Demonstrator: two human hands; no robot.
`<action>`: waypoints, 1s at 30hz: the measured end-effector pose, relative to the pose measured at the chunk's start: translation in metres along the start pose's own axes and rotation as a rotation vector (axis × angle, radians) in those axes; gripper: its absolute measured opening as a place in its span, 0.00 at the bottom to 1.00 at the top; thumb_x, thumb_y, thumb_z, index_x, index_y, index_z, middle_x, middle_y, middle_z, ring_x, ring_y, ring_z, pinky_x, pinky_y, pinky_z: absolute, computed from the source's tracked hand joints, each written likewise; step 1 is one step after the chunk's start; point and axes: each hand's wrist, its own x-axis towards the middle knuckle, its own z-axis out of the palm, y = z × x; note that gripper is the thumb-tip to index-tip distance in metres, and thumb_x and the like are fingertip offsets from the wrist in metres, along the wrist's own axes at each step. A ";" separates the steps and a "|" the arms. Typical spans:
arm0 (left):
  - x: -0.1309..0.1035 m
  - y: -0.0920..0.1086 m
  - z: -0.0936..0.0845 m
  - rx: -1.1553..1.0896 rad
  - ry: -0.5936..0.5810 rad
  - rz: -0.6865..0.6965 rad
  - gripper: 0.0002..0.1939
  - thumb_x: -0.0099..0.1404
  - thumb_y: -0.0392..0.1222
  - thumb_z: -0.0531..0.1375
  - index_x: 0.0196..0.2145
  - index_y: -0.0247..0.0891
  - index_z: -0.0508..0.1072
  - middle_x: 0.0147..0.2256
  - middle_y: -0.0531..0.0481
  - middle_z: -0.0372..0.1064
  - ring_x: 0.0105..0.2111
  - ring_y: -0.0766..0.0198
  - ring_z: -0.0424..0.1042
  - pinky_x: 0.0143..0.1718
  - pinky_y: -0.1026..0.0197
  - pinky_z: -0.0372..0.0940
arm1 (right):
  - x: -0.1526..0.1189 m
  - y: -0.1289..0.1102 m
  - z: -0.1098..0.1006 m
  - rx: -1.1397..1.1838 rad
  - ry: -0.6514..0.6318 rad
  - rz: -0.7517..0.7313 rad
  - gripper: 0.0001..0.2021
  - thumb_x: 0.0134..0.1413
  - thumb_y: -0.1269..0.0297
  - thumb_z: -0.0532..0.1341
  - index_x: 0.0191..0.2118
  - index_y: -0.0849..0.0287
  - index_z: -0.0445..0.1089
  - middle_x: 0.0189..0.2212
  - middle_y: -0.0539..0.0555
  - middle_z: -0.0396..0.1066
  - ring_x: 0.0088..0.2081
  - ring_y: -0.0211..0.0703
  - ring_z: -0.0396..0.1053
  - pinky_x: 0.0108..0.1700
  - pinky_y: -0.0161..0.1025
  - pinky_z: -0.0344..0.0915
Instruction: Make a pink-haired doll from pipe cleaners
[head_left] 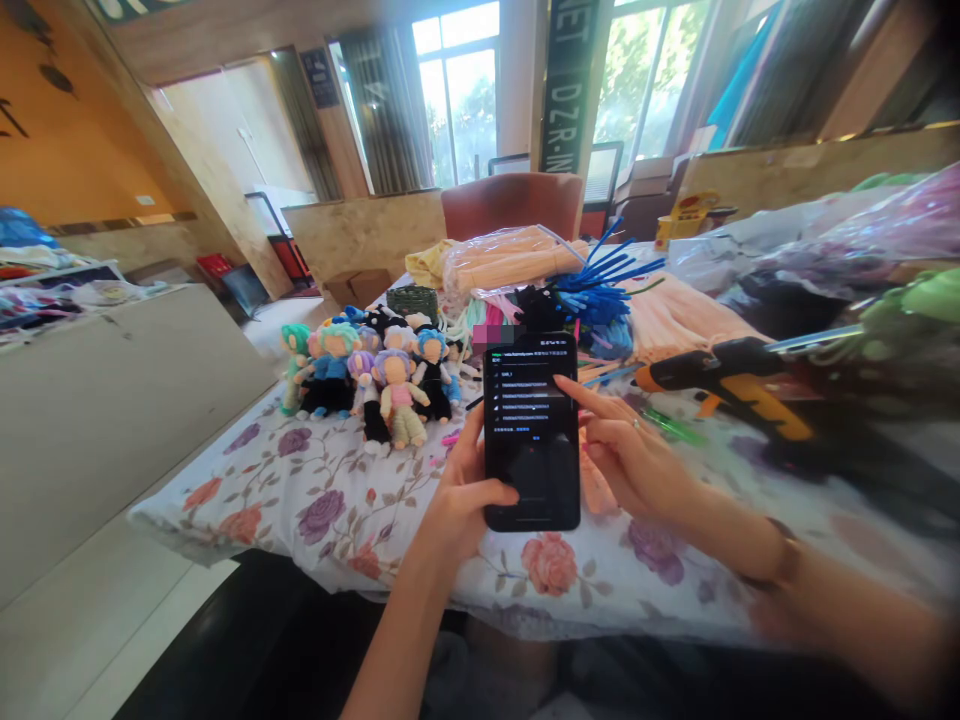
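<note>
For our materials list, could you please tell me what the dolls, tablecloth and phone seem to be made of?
Dolls: fuzzy, matte fibre, perhaps chenille, given their plush outlines. Tablecloth: probably matte printed fabric, draping softly at the edge. Phone: likely smooth front glass, flat around lit text.

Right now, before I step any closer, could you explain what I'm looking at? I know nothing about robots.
There is no robot here: these are a person's own bare hands. The single picture comes from a camera worn on that person's head, looking forward and down.

The left hand holds a dark smartphone upright, its screen lit with lines of text. The right hand holds nothing that I can see; its index finger reaches the screen's upper right edge, though I can't tell whether it touches.

Underneath is a floral tablecloth. On it, left of the phone, sits a cluster of small crafted dolls. Behind the phone are blue fuzzy stems, and to the right is an orange-and-black glue gun.
</note>
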 end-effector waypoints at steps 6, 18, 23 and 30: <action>0.000 0.001 0.000 -0.010 0.001 -0.003 0.40 0.41 0.23 0.60 0.53 0.46 0.65 0.41 0.52 0.74 0.40 0.57 0.72 0.37 0.61 0.65 | 0.001 -0.002 -0.002 -0.020 -0.014 -0.035 0.09 0.58 0.76 0.51 0.39 0.54 0.59 0.63 0.55 0.55 0.60 0.48 0.58 0.56 0.52 0.64; 0.000 0.004 0.001 -0.031 0.021 0.008 0.40 0.42 0.24 0.59 0.54 0.46 0.64 0.41 0.53 0.74 0.39 0.58 0.73 0.35 0.61 0.65 | 0.000 0.000 -0.001 0.061 -0.009 -0.088 0.09 0.57 0.77 0.51 0.40 0.55 0.60 0.61 0.58 0.59 0.61 0.47 0.57 0.57 0.51 0.64; 0.001 0.006 -0.003 -0.035 0.054 0.013 0.41 0.42 0.26 0.57 0.56 0.46 0.62 0.38 0.53 0.75 0.38 0.58 0.73 0.36 0.59 0.65 | 0.000 0.000 -0.001 0.108 -0.044 -0.156 0.08 0.57 0.77 0.49 0.37 0.56 0.59 0.59 0.60 0.62 0.62 0.47 0.56 0.57 0.52 0.64; 0.000 0.009 -0.005 -0.080 0.095 -0.017 0.43 0.41 0.27 0.56 0.57 0.46 0.60 0.38 0.52 0.75 0.38 0.57 0.73 0.35 0.59 0.66 | 0.000 -0.003 -0.003 0.041 -0.131 -0.203 0.08 0.58 0.77 0.50 0.35 0.58 0.61 0.57 0.61 0.63 0.63 0.48 0.53 0.58 0.53 0.63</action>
